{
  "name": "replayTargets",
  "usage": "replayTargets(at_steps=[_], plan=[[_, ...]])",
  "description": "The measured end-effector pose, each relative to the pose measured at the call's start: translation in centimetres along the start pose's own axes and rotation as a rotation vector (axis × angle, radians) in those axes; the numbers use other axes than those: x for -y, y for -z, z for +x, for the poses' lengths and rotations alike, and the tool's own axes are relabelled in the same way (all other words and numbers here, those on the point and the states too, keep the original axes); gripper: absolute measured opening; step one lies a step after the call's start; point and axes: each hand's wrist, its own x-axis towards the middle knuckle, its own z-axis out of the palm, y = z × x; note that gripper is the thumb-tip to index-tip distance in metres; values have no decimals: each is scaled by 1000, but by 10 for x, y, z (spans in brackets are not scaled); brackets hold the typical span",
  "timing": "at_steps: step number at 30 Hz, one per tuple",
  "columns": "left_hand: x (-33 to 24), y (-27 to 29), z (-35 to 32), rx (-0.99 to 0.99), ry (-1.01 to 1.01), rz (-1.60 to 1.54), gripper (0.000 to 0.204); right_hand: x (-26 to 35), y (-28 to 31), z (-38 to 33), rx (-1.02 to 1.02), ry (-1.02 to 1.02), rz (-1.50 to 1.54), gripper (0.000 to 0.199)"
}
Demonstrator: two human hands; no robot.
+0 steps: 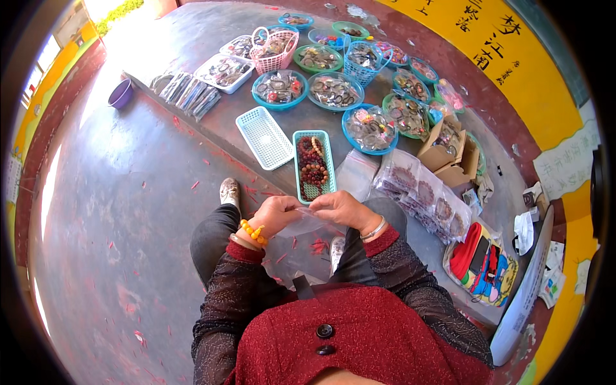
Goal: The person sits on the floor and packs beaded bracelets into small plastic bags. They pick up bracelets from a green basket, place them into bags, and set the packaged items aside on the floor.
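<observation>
Both my hands meet in front of my knees, pinching the edge of a clear plastic bag [310, 222]. My left hand [277, 213], with a yellow bead bracelet [255, 232] on the wrist, grips one side of it. On the other side, the fingers of my right hand [347, 210] close on the bag's rim; a pale bangle [374, 230] circles that wrist. The thin bag hangs below the fingers and its outline is hard to make out. Just beyond my hands, a teal plastic basket [332, 153] holds dark red and brown bead bracelets [313, 172].
A white lattice basket [247, 131] stands left of the teal one. To the right lie flat clear bags [357, 172] and packed bracelets [425, 192]. Several bowls of small goods, such as a blue bowl [370, 151], and cardboard boxes [443, 144] stand farther back. A colourful bag [481, 264] lies at right.
</observation>
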Motion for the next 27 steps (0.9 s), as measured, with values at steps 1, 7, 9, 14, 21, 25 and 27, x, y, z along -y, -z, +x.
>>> replayTargets(at_steps=[1,7,9,14,21,25,27], plan=[[-2,0,0,-9,0,8,12,2,0,-1,23,2,-32,21],[6,1,0,-48,36,38,25,-4,-5,1,-74,-44,-130,16],[6,-1,0,-136,-2,132,34,-2,-6,2,-164,-86,-186,15],[0,-9,2,-307,-100,285,45,2,-18,6,-385,45,-561,14],[20,-24,8,-319,-32,439,26,-6,-38,15,-340,221,-801,14],[14,-24,4,-312,42,499,24,-5,-37,13,-375,241,-916,12],[17,-24,4,-274,-2,525,25,-3,-35,13,-395,206,-1007,10]])
